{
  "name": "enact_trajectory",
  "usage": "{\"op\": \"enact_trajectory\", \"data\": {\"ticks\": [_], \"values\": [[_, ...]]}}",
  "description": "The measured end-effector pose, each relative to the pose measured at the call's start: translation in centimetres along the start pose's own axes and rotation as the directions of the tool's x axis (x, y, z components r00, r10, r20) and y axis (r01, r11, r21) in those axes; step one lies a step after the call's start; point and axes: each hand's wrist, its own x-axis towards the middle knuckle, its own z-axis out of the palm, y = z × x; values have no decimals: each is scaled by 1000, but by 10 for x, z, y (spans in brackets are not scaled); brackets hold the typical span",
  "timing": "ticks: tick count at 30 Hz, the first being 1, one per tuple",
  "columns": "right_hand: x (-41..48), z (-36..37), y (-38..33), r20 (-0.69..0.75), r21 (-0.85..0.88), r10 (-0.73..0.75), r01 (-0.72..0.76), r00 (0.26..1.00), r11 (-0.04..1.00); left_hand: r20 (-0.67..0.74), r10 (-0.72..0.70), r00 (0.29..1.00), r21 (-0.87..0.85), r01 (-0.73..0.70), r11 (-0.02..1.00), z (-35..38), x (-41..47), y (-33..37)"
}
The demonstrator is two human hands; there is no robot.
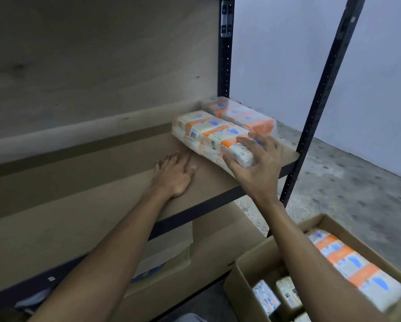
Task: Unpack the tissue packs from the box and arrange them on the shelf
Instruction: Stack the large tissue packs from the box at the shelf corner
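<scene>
Curling round near end of the tissue pack [208,133], right grip [257,168]; left grip [174,175] spread on shelf [90,194].

Box [248,275]: cut off by the right and bottom edges.
Pack in box [357,270]: left side hidden behind the right forearm [310,252].
Front pack [208,133]: near end covered by the right hand [259,166]; print too small to read.
Lower-tier items [162,259]: blurred, kind cannot be told.
</scene>
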Motion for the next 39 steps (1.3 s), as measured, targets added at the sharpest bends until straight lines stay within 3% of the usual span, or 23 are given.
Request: {"op": "enact_trajectory", "data": {"ticks": [13,24,39], "values": [[95,21,31,-119,-41,-72,67,990,997,14,-17,1000,8,17,1000,6,58,18],[129,52,92,-31,-118,-12,8,999,993,-2,-22,1000,6,22,1000,17,99,14],[143,72,103,56,-129,-25,32,998,991,-48,-3,999,7,3,1000,18,99,15]]}}
